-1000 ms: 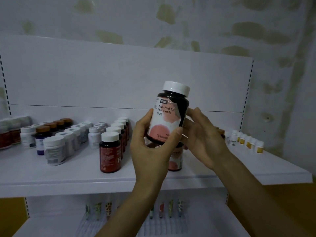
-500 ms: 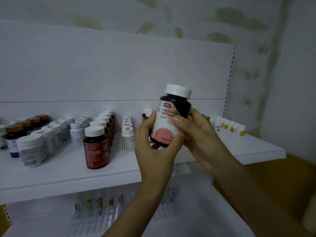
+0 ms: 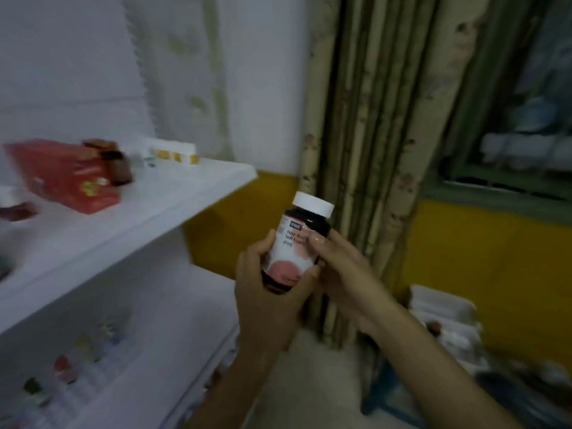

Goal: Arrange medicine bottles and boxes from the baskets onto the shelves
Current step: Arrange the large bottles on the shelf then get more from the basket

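The red box [image 3: 66, 174] on the shelf [image 3: 185, 202] is smeared, print unreadable. The left hand [image 3: 266, 292] and right hand [image 3: 343, 267] hide part of the bottle [image 3: 289, 250] label; the white heap [image 3: 442, 317] beyond is too blurred to name.

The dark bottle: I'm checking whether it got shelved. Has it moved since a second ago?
Yes. The dark bottle, held by the left hand and right hand, was over the white shelf; now past its right end, before the curtain.

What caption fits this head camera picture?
Left hand and right hand hold a white-capped bottle beside the white shelf.
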